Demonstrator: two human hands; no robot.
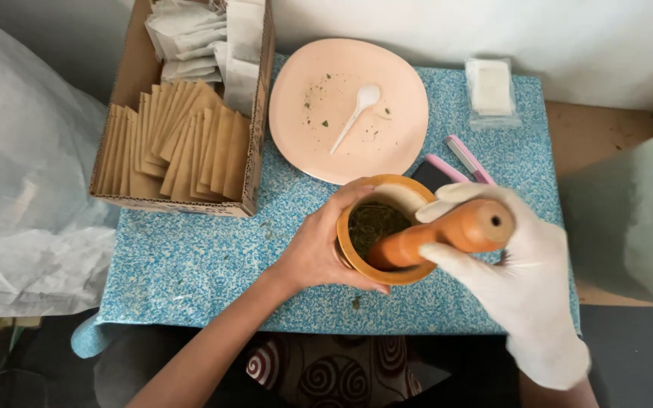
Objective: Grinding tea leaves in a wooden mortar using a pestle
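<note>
Between both hands, orange mortar (357,253) of dried herbs, bare left hand (319,245) cupping its wall, gloved right hand (519,272) clamped round wooden pestle (440,236).

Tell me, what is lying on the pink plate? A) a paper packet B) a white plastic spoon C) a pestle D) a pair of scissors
B: a small white plastic spoon lies on the pink plate among green flecks, while the orange pestle is in the gloved right hand, its end down in the mortar.
</note>
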